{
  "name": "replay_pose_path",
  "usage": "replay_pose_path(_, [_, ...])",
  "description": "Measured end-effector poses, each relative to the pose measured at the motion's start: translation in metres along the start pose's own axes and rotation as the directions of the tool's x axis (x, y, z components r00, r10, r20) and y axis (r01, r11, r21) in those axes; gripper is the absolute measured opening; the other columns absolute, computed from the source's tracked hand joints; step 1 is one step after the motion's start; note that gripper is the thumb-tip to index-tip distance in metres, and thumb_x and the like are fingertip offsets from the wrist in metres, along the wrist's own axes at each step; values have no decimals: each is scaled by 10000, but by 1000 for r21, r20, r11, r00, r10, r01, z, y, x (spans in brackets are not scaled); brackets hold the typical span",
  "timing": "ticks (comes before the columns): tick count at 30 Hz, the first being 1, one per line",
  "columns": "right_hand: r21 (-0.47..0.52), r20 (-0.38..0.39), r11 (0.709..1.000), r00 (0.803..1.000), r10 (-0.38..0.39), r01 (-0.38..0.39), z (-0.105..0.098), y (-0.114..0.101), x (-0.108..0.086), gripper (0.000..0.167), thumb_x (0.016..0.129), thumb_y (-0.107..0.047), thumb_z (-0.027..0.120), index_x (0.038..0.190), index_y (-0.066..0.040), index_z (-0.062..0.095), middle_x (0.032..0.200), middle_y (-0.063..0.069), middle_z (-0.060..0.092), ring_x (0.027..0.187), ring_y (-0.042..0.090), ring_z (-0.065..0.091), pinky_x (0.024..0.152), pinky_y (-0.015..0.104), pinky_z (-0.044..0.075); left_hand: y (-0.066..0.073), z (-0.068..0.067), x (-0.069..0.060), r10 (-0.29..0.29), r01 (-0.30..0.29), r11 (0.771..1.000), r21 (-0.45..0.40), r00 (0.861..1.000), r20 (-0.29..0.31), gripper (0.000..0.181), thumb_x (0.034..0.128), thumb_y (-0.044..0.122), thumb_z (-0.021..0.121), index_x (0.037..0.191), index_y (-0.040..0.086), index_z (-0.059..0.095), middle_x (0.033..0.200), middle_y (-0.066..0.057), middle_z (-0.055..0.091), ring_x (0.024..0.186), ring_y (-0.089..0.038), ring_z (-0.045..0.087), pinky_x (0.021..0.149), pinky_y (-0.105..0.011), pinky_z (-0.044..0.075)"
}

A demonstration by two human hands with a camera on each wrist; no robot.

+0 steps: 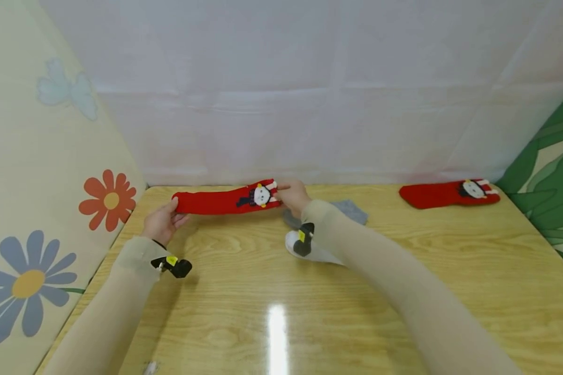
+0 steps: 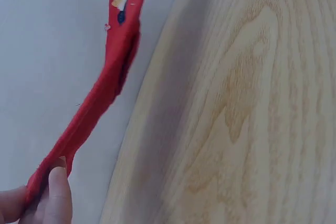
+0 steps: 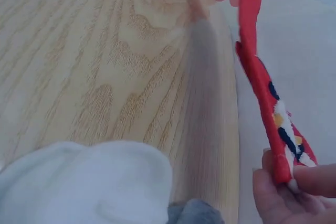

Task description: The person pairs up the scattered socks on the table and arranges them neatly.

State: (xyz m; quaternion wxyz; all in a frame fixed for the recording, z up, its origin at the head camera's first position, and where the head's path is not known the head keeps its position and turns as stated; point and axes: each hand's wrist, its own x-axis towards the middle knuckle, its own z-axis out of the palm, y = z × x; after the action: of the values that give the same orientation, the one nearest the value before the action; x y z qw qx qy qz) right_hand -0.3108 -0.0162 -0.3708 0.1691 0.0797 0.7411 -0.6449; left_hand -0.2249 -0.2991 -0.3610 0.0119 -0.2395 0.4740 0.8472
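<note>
Found pinched at opposite ends by left hand (image 1: pixel 161 221) and right hand (image 1: pixel 294 196), fingers closed on fabric: red sock (image 1: pixel 211 202), held lengthwise between, raised above wood-grained bench (image 1: pixel 234 291). Near right hand: grey fabric (image 1: pixel 352 210), white sock (image 1: pixel 325 254). Well right of both hands: second red sock (image 1: pixel 436 195). Beyond hands: white sheet (image 1: pixel 328 104). Left: flower-painted wall (image 1: pixel 23 172).
</note>
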Motion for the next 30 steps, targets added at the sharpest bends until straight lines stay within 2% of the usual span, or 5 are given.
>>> replay_pose_path(3, [32, 27, 999, 1000, 12, -13, -6, -15, -31, 416, 959, 78, 504, 1373, 97, 461, 1390, 241, 483, 1186, 318, 534, 975, 411, 473, -1, 0, -5, 22, -22, 1000, 6, 1000, 21, 199, 998, 85, 500, 894, 79, 669, 794, -7, 686, 657, -155, 654, 631, -276, 579])
replay_pose_path(7, [74, 53, 997, 999, 12, -16, -15, -22, -51, 403, 959, 89, 494, 1360, 113, 463, 1338, 272, 516, 1065, 288, 572, 1004, 435, 451, -4, 0, -10, 40, -42, 998, 42, 998, 38, 281, 997, 52, 492, 788, 71, 679, 800, -13, 671, 640, -154, 639, 658, -264, 577])
replay_pose_path(18, [106, 77, 994, 996, -48, 40, -34, 10, -21, 399, 923, 80, 554, 1319, 102, 519, 1261, 285, 571, 753, 143, 619, 643, 235, 559, -8, 5, -20, 8, -11, 999, 48, 998, 58, 150, 1006, 94, 495, 932, 80, 625, 841, 3, 695, 700, -158, 682, 720, -281, 576])
replay_pose_path(27, [95, 82, 994, 995, -53, 45, -48, 16, -25, 387, 928, 66, 556, 1305, 131, 493, 1015, 161, 601, 660, 99, 591, 624, 227, 552, -10, 9, -31, 4, -12, 997, 81, 996, 90, 152, 1001, 115, 514, 941, 99, 653, 890, 13, 695, 740, -154, 675, 738, -281, 574])
replay_pose_path(30, [86, 82, 995, 995, -60, 53, -51, 16, -28, 377, 928, 67, 554, 1294, 140, 495, 1029, 174, 598, 644, 93, 590, 605, 215, 545, -11, 10, -33, 2, -11, 996, 94, 994, 106, 165, 1005, 113, 506, 931, 94, 652, 885, 3, 694, 736, -158, 673, 749, -288, 573])
